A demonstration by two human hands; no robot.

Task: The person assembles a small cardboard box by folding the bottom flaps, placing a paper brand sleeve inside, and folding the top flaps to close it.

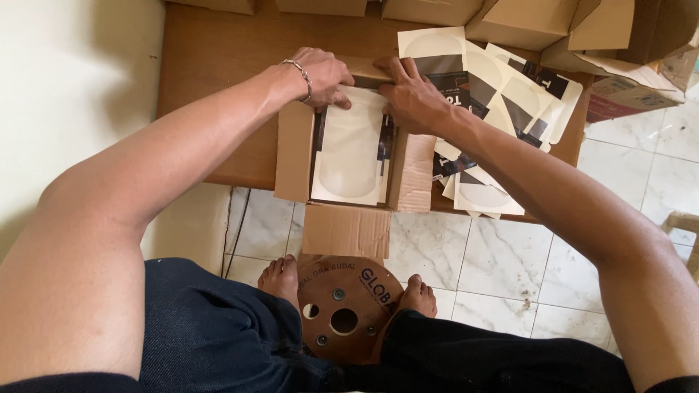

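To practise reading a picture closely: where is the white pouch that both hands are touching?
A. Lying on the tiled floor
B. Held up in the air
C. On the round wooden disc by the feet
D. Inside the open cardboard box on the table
D: the white pouch lies inside the open cardboard box, with the left hand and right hand pressing at its top edge.

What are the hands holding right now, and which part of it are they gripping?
Both the left hand and right hand pinch the top edge of a white flat pouch, which lies in the open brown cardboard box.
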